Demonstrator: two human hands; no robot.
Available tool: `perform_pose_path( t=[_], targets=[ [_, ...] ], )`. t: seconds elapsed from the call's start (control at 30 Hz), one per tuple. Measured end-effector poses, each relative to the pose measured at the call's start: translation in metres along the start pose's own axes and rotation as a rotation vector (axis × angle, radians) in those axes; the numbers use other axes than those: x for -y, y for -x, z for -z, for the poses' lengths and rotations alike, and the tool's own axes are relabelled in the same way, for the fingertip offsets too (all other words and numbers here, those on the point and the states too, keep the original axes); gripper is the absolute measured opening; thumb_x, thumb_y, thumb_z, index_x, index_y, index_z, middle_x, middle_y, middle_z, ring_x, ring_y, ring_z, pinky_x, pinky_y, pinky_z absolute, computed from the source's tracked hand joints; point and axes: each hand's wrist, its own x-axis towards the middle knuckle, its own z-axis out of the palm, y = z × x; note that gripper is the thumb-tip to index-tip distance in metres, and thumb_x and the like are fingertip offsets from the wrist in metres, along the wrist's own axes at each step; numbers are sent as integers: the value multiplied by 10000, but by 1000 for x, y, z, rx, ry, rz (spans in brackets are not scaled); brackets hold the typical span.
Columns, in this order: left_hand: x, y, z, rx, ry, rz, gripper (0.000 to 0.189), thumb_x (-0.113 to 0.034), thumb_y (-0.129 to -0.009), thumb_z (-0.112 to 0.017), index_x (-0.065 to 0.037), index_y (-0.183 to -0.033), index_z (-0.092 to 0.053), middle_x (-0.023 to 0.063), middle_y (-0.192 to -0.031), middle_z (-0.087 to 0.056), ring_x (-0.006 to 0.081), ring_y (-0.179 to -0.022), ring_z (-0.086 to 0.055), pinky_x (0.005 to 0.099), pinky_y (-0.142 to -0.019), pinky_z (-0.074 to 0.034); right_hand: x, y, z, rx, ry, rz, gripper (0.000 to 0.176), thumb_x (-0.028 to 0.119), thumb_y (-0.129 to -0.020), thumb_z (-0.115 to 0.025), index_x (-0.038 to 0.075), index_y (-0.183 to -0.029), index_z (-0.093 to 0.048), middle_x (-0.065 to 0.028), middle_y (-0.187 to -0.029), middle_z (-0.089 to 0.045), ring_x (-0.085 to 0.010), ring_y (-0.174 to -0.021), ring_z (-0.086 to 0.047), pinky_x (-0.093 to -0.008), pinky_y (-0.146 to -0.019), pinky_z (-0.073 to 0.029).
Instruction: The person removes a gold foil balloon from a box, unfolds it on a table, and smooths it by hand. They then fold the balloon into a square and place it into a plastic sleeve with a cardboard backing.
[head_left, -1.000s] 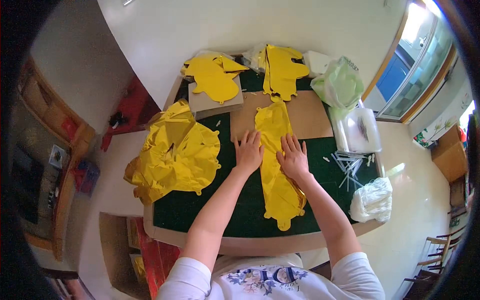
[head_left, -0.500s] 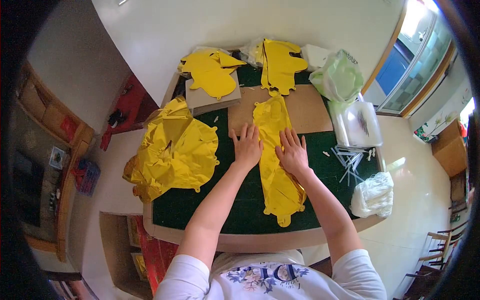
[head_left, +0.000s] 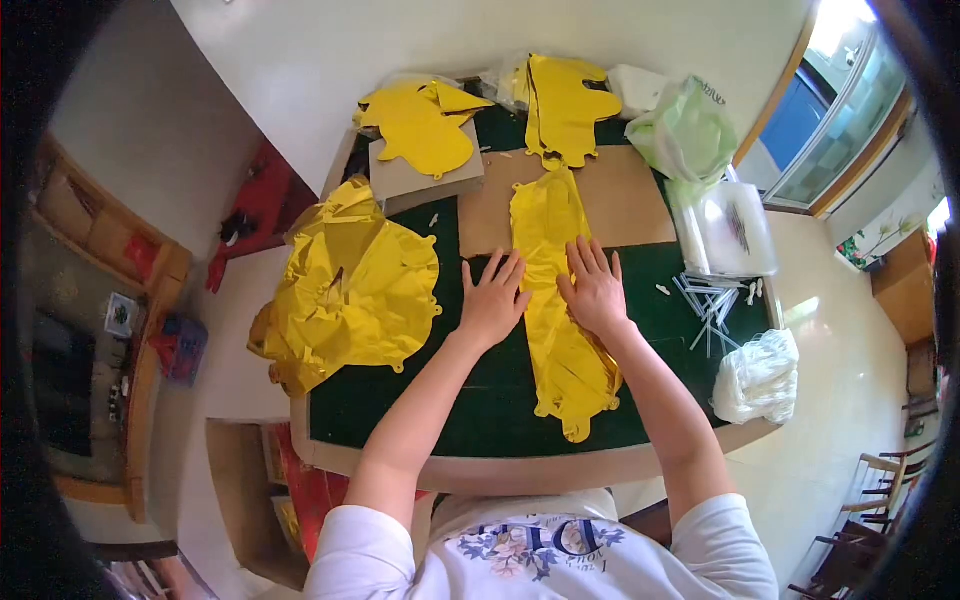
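A flattened gold foil balloon [head_left: 556, 215], long and narrow with small tabs at its edges, lies lengthwise over a cardboard sheet and dark green table surface. On its left edge rests my left hand [head_left: 492, 303], fingers stretched out and thumb toward the foil. My right hand [head_left: 597, 292] lies flat on the balloon's right side, fingers extended. Neither hand grips anything. To the left, a larger crumpled gold foil balloon [head_left: 375, 290] spreads over the table's edge.
Flat gold balloons lie on a box [head_left: 425, 185] and at the back [head_left: 565, 105]. On the right are a green plastic bag [head_left: 685, 130], clear plastic sleeves [head_left: 732, 235], grey-blue sticks [head_left: 708, 308] and a bundle of white string [head_left: 757, 378]. The cardboard sheet [head_left: 630, 200] lies under the balloon.
The camera view has tilted slightly, so the table appears higher. My left hand has slid a little toward me along the balloon's edge. The right hand stays on the foil.
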Motion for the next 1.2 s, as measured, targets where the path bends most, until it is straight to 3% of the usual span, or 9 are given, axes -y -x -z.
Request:
perform_pose_path(
  t=[0.23, 0.73, 0.93, 0.97, 1.1, 1.2],
  targets=[
    [-10, 33, 15, 65, -49, 12, 802, -534, -877, -517, -68, -1469, -243, 112, -1557, -160, 252, -1449, -105, 643, -1099, -50, 2, 0, 1, 2, 3, -10, 584, 392, -937, -437, 59, -1413, -369, -134, -1494, -321, -290, -1402, -252, -537, -1128, -163],
    [-43, 112, 16, 67, 56, -44, 854, -541, -829, -597, -47, -1450, -282, 159, -1538, -188, 296, -1439, -127, 648, -1090, -97, 2, -2, 0, 32, 14, -35, 599, 398, -939, -430, 78, -1436, -337, -113, -1520, -279, -270, -1419, -214, -519, -1138, -143],
    [-20, 98, 16, -69, 221, -137, 655, -359, -824, -675, -66, -1361, -439, 144, -1488, -312, 300, -1400, -252, 558, -1105, -220, 4, -3, 4, 64, 4, -43, 592, 389, -942, -424, 77, -1437, -335, -114, -1523, -273, -279, -1418, -215, -514, -1138, -143],
    [-19, 88, 23, -197, 162, -183, 478, -265, -837, -660, -54, -1249, -541, 135, -1410, -424, 297, -1334, -368, 501, -1079, -312, 5, -3, 5, 77, 7, -43, 601, 392, -941, -422, 74, -1442, -326, -114, -1526, -266, -278, -1420, -208, -515, -1140, -140],
    [-2, 45, 18, -323, 16, -427, 308, -137, -836, -604, -46, -1130, -602, 120, -1235, -564, 280, -1201, -508, 414, -1032, -398, 4, -3, 6, 82, 8, -39, 607, 391, -940, -425, 67, -1443, -321, -124, -1524, -267, -281, -1421, -204, -521, -1139, -137],
    [6, 25, 16, -294, -8, -535, 309, -104, -834, -565, -45, -1135, -599, 127, -1226, -571, 280, -1192, -515, 408, -1028, -399, 3, -1, 4, 55, -13, -37, 609, 392, -929, -447, 61, -1429, -343, -130, -1510, -294, -285, -1414, -226, -533, -1132, -149]
  ],
)
